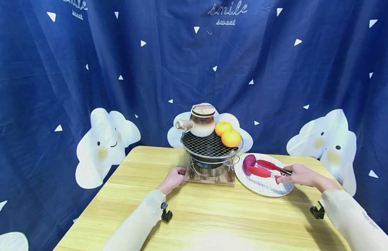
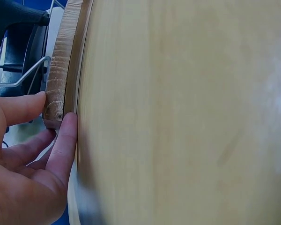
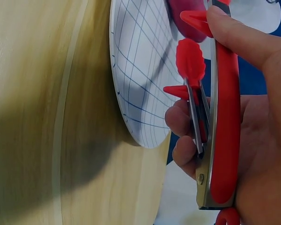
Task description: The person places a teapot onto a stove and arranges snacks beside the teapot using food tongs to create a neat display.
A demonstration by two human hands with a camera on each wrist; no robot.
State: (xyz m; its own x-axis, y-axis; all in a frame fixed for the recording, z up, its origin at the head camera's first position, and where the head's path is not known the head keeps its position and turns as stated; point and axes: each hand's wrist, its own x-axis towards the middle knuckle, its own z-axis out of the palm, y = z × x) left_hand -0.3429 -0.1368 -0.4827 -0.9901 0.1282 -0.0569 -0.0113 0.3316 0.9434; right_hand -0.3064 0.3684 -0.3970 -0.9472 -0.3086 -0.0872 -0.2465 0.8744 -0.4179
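My left hand (image 1: 174, 180) pinches the front left corner of a wooden board (image 2: 61, 75), thumb above and fingers at its edge. A grill (image 1: 209, 144) with a wire mesh top stands on that board. In my right hand (image 1: 302, 175) is a pair of red-and-silver tongs (image 3: 225, 117), held over a white plate (image 1: 266, 191) with a checked pattern. The red heads of the tongs reach a rounded purple-red vegetable (image 1: 249, 164) on the plate; whether they grip it I cannot tell. Its exact kind is unclear.
A brown-and-white clay pot (image 1: 202, 122) with a wooden lid and side handle sits on the mesh. Beside it are two oranges (image 1: 230, 138). The plate lies right of the grill on the wooden table (image 1: 194, 209). A blue curtain (image 1: 168, 52) hangs behind.
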